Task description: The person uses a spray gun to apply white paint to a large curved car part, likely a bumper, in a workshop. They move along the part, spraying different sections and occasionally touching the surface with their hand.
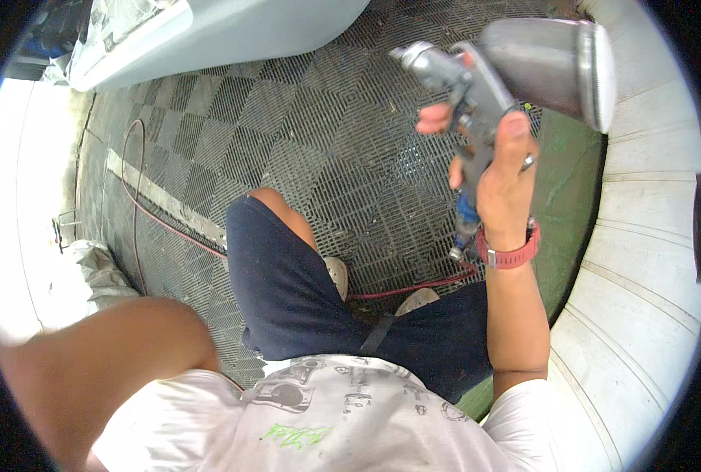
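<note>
Raised at the upper right, my right hand (pixel 504 177) is wrapped round the handle of a spray gun (pixel 484 98). Its fingers curl about the trigger side, and the thumb lies along the back of the body. The silver nozzle points up and left. On top of the gun sits a grey paint cup (pixel 530 67) with a pale round end, tilted to the right. A blue fitting shows at the handle's lower end, near the red watch strap on my wrist. My left arm (pixel 122 370) reaches off to the left, its hand outside the picture.
A smooth grey panel (pixel 256 47) with plastic sheeting stands at the upper left. Dark ribbed tiles (pixel 287 165) cover the floor. A red hose (pixel 181 234) loops across them and passes by my feet. White slatted wall (pixel 634 236) rises close on the right. Crumpled grey sheeting lies at left.
</note>
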`<state>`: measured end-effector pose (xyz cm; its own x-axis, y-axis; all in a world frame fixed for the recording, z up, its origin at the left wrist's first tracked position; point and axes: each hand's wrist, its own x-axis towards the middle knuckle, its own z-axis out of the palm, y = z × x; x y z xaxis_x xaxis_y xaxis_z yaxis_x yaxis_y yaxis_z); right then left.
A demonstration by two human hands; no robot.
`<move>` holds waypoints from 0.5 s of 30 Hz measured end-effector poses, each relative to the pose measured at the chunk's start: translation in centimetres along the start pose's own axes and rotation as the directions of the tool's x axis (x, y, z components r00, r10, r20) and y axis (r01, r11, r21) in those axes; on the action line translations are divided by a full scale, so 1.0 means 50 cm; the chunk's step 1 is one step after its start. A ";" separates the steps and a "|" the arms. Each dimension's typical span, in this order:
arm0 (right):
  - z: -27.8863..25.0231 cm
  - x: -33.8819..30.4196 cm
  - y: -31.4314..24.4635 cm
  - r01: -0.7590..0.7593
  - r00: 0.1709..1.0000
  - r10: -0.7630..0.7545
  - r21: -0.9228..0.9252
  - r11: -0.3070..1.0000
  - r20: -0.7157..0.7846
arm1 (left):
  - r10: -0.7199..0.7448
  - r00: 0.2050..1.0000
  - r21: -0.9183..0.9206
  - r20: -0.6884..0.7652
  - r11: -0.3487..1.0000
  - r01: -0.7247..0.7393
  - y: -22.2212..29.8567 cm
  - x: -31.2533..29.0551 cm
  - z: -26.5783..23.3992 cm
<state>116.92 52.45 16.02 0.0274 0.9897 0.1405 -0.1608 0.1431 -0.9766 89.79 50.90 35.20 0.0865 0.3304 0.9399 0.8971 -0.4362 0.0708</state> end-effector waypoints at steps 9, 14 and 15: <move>-0.028 0.033 0.017 -0.049 0.997 0.051 -0.035 0.998 0.064 | -0.148 0.214 -0.239 0.966 -0.178 0.955 0.205 -0.510 0.265; -0.067 0.092 0.050 -0.066 0.978 0.053 -0.057 0.996 -0.201 | -0.077 0.199 -0.213 0.977 -0.304 0.928 0.241 -0.519 0.376; -0.069 0.091 0.054 -0.062 0.977 0.048 -0.061 0.996 -0.209 | -0.076 0.186 -0.201 0.980 -0.312 0.929 0.248 -0.515 0.383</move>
<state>120.03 57.35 13.48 0.2256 0.9726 0.0562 -0.1014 0.0809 -0.9916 106.97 53.00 5.49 0.3722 0.9147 -0.1576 -0.2865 0.2747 0.9179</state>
